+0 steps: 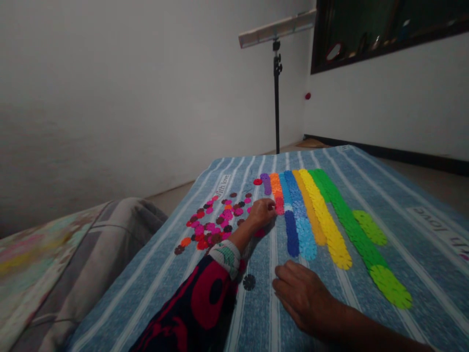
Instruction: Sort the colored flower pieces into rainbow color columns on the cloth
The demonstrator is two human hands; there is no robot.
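Note:
My left hand [262, 213] reaches to the near end of a short row of orange discs [275, 183], its fingertips pinched at the pinkish-red discs [279, 205] there. Whether a disc is between those fingertips is hidden. My right hand [302, 296] rests on the striped cloth, fingers curled in, below the light blue discs [307, 239]; nothing shows in it. Overlapping notched discs form rows of purple [265, 183], dark blue [292, 237], yellow [331, 230] and green [351, 227]. Loose pink, red and brown discs [214, 227] lie scattered left of my left hand.
A blue striped cloth [183, 293] covers the surface. One dark disc [249, 282] lies between my forearms, and lime green discs [390, 286] end the green row. Left stands a grey-draped piece [120, 230]; behind, a lamp stand [277, 102] rises before the wall.

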